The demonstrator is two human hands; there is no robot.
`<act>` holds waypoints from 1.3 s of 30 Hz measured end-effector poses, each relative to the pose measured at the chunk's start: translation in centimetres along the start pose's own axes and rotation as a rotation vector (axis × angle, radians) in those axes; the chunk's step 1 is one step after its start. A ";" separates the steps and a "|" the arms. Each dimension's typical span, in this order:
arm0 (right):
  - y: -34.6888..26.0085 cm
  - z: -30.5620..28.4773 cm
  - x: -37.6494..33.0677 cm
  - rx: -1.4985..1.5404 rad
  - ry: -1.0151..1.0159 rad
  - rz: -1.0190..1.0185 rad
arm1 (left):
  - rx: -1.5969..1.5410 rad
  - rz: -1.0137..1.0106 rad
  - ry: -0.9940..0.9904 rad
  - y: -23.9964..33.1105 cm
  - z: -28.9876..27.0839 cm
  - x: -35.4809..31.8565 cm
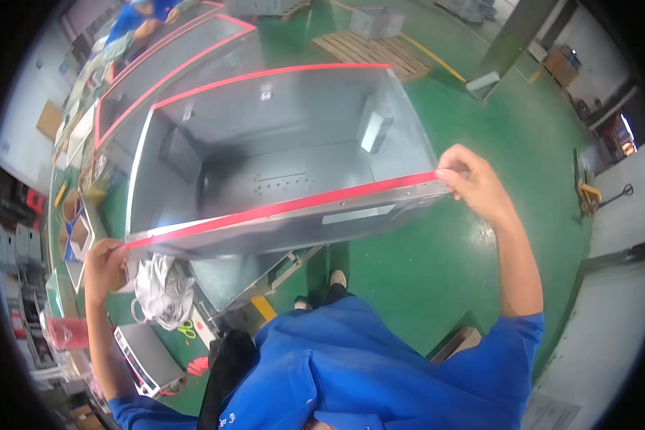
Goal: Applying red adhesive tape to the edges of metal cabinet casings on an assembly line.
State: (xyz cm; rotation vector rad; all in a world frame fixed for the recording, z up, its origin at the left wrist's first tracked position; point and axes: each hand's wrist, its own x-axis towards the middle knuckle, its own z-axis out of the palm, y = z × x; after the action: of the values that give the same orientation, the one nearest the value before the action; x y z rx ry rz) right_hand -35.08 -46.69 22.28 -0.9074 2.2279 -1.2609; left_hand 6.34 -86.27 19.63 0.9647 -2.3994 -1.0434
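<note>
A large grey sheet-metal box (279, 236) stands in front of me with its open side up. Along its near rim runs a strip of red tape (294, 205), stretched between my two hands. My left hand (106, 264) pinches the strip at the box's near left corner. At the near right corner my right hand (473, 183) is closed, thumb and fingers together on the other end. Another red strip (279, 72) lines the far rim, while the left rim shows pale bare metal. Small holes and a slot pattern mark the box's inner bottom.
More grey boxes with red-edged rims (179, 64) stand beyond, near a person in blue (140, 21). At the lower left are a white bag (163, 287), green-handled scissors (187, 329) and a white device (149, 358). A wooden pallet (373, 57) lies on the green floor behind.
</note>
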 end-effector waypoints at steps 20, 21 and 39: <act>3.4 -2.5 1.7 0.078 -0.141 0.270 | -0.338 -0.182 0.129 -1.3 1.2 2.2; 3.5 -2.6 1.7 0.091 -0.145 0.266 | -0.351 -0.204 0.130 -1.9 1.0 2.2; 3.9 -2.8 2.4 -0.023 -0.223 0.253 | -0.272 -0.235 0.127 -1.1 1.2 2.0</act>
State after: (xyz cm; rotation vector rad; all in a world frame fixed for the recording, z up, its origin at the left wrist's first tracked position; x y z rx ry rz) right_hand -39.79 -45.31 20.19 -0.7087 2.1059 -0.9711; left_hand 4.71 -87.62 18.10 1.1917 -2.0124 -1.3090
